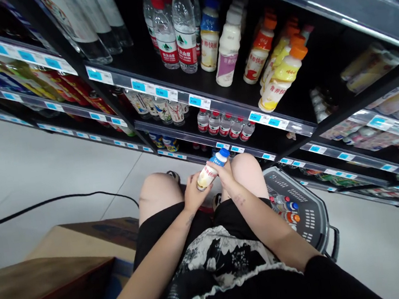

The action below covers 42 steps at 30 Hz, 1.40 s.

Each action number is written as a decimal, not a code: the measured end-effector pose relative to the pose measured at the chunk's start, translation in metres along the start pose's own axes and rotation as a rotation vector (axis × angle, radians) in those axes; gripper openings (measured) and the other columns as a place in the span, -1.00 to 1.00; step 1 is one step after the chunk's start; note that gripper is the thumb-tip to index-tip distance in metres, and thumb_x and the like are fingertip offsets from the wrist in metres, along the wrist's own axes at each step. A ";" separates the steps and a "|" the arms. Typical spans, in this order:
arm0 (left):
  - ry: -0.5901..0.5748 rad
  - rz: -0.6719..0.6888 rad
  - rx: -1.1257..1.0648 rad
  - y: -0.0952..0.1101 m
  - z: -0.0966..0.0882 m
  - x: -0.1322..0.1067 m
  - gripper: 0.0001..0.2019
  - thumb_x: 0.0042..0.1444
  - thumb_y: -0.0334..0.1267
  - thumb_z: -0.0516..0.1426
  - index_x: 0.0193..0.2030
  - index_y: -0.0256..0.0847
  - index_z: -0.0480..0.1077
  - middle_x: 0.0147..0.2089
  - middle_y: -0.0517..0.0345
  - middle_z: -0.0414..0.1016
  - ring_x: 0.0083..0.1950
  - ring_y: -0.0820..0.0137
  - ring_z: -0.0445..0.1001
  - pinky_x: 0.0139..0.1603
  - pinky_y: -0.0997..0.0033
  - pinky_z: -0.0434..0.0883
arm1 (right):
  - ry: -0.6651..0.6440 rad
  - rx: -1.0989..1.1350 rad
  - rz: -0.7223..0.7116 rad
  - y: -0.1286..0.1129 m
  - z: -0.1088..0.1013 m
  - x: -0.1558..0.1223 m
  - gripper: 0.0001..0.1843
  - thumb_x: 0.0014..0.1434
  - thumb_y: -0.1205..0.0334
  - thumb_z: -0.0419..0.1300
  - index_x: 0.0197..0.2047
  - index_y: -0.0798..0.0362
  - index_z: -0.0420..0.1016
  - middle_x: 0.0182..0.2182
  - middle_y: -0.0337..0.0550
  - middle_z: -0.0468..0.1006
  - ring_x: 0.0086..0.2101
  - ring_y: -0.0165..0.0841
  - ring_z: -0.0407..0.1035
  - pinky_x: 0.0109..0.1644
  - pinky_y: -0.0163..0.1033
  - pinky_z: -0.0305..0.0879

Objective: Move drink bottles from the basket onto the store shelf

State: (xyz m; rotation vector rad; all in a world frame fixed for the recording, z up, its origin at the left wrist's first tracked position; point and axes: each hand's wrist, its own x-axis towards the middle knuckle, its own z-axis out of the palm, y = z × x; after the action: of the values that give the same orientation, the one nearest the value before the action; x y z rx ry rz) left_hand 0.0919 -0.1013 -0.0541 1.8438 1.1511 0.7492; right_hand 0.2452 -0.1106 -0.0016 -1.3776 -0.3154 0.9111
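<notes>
Between my knees I hold a drink bottle [207, 175] with a blue cap and a cream label, tilted to the right. My left hand [195, 194] is closed around its lower end. Nearer the cap, my right hand [225, 171] grips the upper part. On the shelf ahead stand similar bottles: one with a blue cap [209, 42], one with a white cap and purple label [227, 52], and several with orange caps [280, 80]. Red-capped water bottles [184, 36] stand to their left.
A dark shopping basket [314, 203] with several bottles in it sits on the floor by my right leg. Cardboard boxes [69, 241] lie at my left, and a black cable [64, 197] crosses the floor. Price-tagged shelf edges [199, 102] run across the front.
</notes>
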 end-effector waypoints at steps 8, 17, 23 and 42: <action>-0.168 -0.112 0.612 0.022 -0.015 -0.001 -0.40 0.07 -0.07 0.32 0.24 -0.25 0.46 0.38 -0.33 0.35 0.47 -0.21 0.16 0.39 -0.12 0.25 | 0.036 -0.353 -0.134 0.000 0.007 -0.019 -0.29 -0.34 0.03 0.58 -0.14 -0.04 0.36 -0.24 -0.21 0.63 -0.19 -0.19 0.54 0.01 -0.08 0.46; -0.136 -0.569 0.550 -0.033 -0.114 0.037 0.10 0.06 0.40 0.13 0.60 -0.20 -0.04 0.53 -0.35 0.14 0.45 -0.26 0.27 0.37 -0.10 0.28 | -0.075 -0.583 -0.328 -0.007 0.007 -0.035 -0.38 -0.26 -0.02 0.55 -0.22 -0.03 0.35 -0.37 -0.30 0.59 -0.32 -0.23 0.50 -0.14 -0.14 0.45; -0.024 -0.539 0.688 -0.031 -0.103 0.043 -0.09 0.11 0.23 0.07 0.51 -0.27 0.10 0.39 -0.35 0.30 0.34 -0.26 0.33 0.21 -0.18 0.37 | 0.066 -0.354 -0.791 -0.121 0.039 -0.017 -0.31 -0.07 -0.04 0.51 0.07 0.03 0.43 0.00 -0.04 0.57 -0.03 -0.18 0.51 0.18 -0.03 0.44; 0.018 -0.492 0.733 -0.041 -0.102 0.063 -0.26 0.16 0.11 0.05 0.40 -0.27 0.23 0.33 -0.30 0.37 0.28 -0.19 0.36 0.14 -0.18 0.38 | 0.011 -0.872 -0.891 -0.313 0.165 0.190 0.03 -0.12 0.22 0.57 0.36 0.11 0.22 0.22 0.18 0.45 0.14 0.00 0.45 0.24 0.11 0.38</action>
State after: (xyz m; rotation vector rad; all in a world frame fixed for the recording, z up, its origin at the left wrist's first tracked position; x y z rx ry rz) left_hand 0.0170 -0.0006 -0.0360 1.9684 1.9710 0.0455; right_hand 0.3691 0.1618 0.2660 -1.7509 -1.3028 -0.0261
